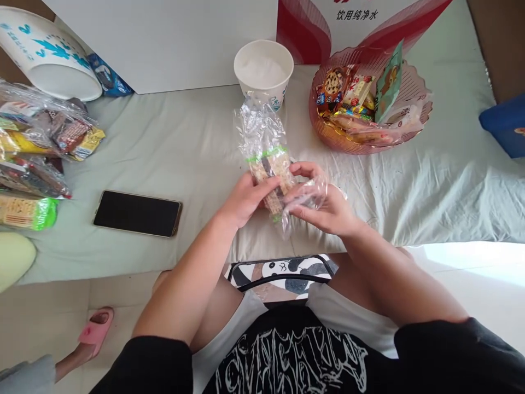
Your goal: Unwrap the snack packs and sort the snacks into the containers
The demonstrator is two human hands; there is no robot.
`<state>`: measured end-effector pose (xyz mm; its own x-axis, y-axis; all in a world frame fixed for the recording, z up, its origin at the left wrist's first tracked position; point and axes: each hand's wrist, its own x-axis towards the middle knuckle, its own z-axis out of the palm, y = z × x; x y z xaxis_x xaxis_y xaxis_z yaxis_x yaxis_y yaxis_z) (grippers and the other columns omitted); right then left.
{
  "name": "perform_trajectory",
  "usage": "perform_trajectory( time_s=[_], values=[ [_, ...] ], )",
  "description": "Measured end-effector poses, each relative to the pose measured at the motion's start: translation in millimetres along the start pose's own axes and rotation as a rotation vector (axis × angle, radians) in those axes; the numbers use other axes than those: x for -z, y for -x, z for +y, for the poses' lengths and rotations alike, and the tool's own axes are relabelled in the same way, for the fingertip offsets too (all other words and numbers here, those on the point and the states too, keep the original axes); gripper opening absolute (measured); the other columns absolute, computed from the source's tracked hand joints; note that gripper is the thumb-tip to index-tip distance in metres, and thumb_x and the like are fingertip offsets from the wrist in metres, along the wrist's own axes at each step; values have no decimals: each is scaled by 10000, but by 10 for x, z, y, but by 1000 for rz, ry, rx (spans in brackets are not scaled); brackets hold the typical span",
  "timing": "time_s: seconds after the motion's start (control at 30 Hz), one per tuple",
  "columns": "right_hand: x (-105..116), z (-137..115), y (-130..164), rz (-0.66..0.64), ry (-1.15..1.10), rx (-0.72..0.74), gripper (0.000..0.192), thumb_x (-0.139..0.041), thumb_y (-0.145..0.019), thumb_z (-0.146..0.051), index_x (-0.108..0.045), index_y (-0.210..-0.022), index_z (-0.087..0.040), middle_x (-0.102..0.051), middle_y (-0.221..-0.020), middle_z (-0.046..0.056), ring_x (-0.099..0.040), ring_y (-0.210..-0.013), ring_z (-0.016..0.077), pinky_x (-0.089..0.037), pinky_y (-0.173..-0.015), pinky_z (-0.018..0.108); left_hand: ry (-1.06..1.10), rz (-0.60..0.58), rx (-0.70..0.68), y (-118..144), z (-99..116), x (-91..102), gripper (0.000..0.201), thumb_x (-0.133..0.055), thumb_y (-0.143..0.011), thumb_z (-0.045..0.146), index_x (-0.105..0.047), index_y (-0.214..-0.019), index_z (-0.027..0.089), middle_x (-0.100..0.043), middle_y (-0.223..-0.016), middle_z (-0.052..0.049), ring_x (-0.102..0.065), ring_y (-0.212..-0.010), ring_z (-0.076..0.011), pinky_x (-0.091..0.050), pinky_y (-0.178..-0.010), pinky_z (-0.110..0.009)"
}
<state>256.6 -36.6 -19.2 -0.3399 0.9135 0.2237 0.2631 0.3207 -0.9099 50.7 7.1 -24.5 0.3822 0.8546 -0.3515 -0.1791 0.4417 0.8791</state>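
Observation:
A clear plastic snack packet [279, 162] with green edging and pale, grainy biscuit-like bars inside is held upright-slanted between both hands. My left hand [245, 200] grips its left side, thumb laid across the front. On the other side, my right hand [330, 207] has its fingers closed around loose, crinkled clear film at the packet's lower right. The packet's crumpled top reaches up in front of a white paper cup [262, 68], hiding part of the cup's lower front. Fingers behind the packet are partly hidden.
A pink scalloped bowl [348, 145] of wrapped snacks stands right. A black phone [137, 213] lies left, near bagged snacks [45, 126]. A paper bucket [61, 60] lies tipped at far left. Behind is a white-and-red box [176, 44]. Another person's foot in a pink slipper [96, 331] shows lower left.

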Motion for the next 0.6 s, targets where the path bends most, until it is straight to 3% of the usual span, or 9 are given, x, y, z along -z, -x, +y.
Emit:
perform_trajectory(
  time_s=[0.1,0.2,0.3,0.37,0.43,0.53,0.6],
  values=[
    [-93,-19,-17,132,-5,-24,204,-719,-944,-418,-753,-871,-231,-588,-1230,91,-609,-1197,241,-526,-1099,444,-134,-72,-76,28,-41,-33,453,-846,-788,516,-745,-1080,185,-800,-1082,-64,-742,-1050,-270,-579,-931,-390],
    [-149,-16,-21,250,7,-125,246,-772,-891,-458,-675,-894,-232,-581,-1079,58,-612,-1019,203,-570,-907,379,-181,-171,-101,40,-54,-31,547,-783,-825,614,-735,-1166,189,-784,-1208,-95,-706,-1202,-329,-550,-1052,-454],
    [-205,17,-12,331,-35,-228,418,-828,-816,-511,-557,-1005,-254,-549,-1042,26,-579,-928,174,-556,-806,333,-113,-309,-100,64,-25,-12,718,-700,-811,778,-715,-1250,211,-760,-1273,-119,-677,-1271,-365,-554,-1066,-484],
    [-243,47,-5,383,-65,-260,551,-860,-770,-508,-500,-1115,-273,-534,-1081,30,-571,-946,178,-556,-793,330,-154,-408,-129,85,5,-2,776,-808,-729,737,-697,-1297,219,-752,-1275,-124,-668,-1281,-377,-548,-1077,-491],
    [-265,72,-5,388,-106,-257,668,-874,-745,-504,-463,-1224,-284,-534,-1134,49,-584,-1018,204,-569,-813,344,-261,-429,-166,101,24,4,717,-901,-705,558,-692,-1297,212,-759,-1237,-113,-681,-1245,-360,-541,-1083,-488],
    [-239,79,-27,296,-232,-229,851,-883,-729,-545,-409,-1391,-298,-576,-1235,73,-616,-1141,242,-585,-939,399,-342,-407,-184,110,24,12,537,-829,-785,387,-685,-1266,197,-763,-1198,-95,-702,-1172,-319,-555,-1043,-464],
    [-190,66,-48,211,-343,-239,939,-888,-720,-582,-394,-1472,-313,-620,-1285,72,-643,-1171,253,-577,-1016,432,-381,-454,-188,107,21,24,497,-801,-783,347,-680,-1242,199,-757,-1194,-86,-704,-1142,-306,-563,-1015,-446]
  ],
)
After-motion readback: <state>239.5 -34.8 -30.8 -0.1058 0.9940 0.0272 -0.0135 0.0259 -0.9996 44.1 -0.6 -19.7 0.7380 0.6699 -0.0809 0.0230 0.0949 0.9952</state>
